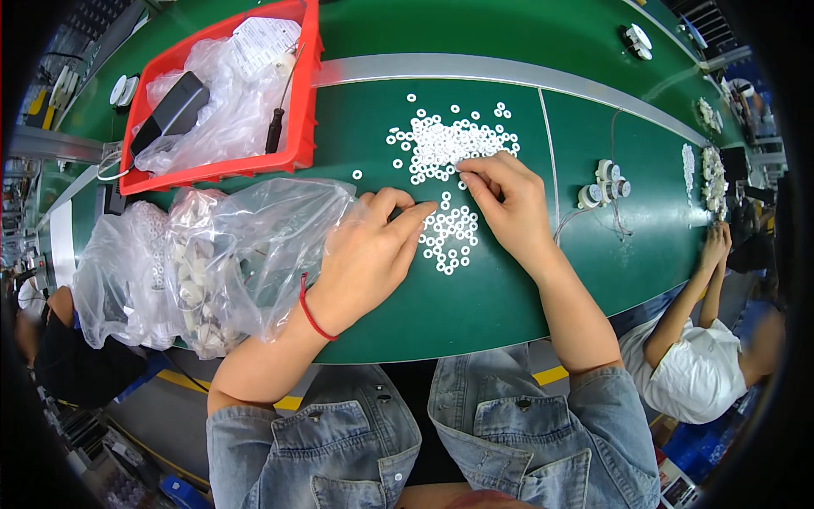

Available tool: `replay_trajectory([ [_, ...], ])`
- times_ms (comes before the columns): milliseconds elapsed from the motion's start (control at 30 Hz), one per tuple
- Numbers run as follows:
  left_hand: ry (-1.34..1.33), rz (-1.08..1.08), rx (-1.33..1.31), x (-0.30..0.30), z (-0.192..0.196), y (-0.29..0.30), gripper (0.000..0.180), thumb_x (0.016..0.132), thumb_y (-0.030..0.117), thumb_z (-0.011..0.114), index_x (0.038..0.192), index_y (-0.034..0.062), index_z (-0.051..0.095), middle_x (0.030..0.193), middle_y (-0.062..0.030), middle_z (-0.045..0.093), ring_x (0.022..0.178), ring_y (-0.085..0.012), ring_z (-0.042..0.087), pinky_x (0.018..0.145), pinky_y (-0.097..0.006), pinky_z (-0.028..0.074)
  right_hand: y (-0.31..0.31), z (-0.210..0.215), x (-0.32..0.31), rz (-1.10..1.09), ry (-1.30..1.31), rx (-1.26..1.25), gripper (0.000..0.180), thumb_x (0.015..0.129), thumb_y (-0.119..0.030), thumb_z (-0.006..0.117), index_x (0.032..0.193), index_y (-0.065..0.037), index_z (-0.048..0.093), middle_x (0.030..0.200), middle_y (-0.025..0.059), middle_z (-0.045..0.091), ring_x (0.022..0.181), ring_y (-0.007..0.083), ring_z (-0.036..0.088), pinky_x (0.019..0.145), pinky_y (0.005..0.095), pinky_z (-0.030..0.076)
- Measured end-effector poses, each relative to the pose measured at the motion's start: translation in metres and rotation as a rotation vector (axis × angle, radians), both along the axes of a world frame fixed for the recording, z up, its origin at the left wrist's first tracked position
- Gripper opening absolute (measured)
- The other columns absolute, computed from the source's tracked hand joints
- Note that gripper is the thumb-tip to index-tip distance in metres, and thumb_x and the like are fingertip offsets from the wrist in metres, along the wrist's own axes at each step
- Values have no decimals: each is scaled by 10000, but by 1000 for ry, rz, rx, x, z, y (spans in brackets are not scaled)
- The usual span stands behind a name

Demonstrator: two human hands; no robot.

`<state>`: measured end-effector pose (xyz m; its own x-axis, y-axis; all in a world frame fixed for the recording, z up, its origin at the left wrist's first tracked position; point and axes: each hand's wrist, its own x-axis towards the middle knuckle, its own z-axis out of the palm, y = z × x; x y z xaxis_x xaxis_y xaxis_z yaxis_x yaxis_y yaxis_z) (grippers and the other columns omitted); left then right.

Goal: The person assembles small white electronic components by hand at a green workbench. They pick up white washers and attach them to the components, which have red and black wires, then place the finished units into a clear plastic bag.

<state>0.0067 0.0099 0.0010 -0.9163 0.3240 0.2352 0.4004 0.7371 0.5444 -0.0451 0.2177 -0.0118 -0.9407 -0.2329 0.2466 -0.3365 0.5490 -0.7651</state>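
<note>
Small white rings lie on the green tabletop in two groups: a dense larger pile point(445, 144) and a looser smaller group point(449, 237) nearer me. My left hand point(369, 259), with a red cord at the wrist, is at the left side of the smaller group. Its fingers are bent and drawn together at the tips; anything between them is hidden. My right hand point(513, 199) reaches to the near right edge of the larger pile, thumb and index finger closed in a pinch. What that pinch holds is too small to make out.
Left of my left hand lie clear plastic bags point(212, 263) of white parts. Behind them stands a red bin point(305, 110) holding plastic bags, a black adapter and a screwdriver. Wired round components point(606, 185) sit to the right. Another person point(699, 356) works at the far right.
</note>
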Motion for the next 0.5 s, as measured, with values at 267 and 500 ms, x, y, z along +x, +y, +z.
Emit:
replay_trajectory([
  [267,24,-7,-9,0,-1,0,255,861,95,672,1106,152,717,958,-12,606,839,-223,614,646,-360,512,-2,-10,-2,-27,104,21,162,797,-38,774,957,-37,755,739,54,584,591,153,528,540,292,418],
  [500,22,-12,-3,-1,-2,-1,253,857,91,676,1100,149,719,955,-15,610,833,-226,615,648,-366,510,-3,-8,-2,-66,103,50,113,816,-59,752,922,-21,742,755,79,607,619,214,587,576,329,470],
])
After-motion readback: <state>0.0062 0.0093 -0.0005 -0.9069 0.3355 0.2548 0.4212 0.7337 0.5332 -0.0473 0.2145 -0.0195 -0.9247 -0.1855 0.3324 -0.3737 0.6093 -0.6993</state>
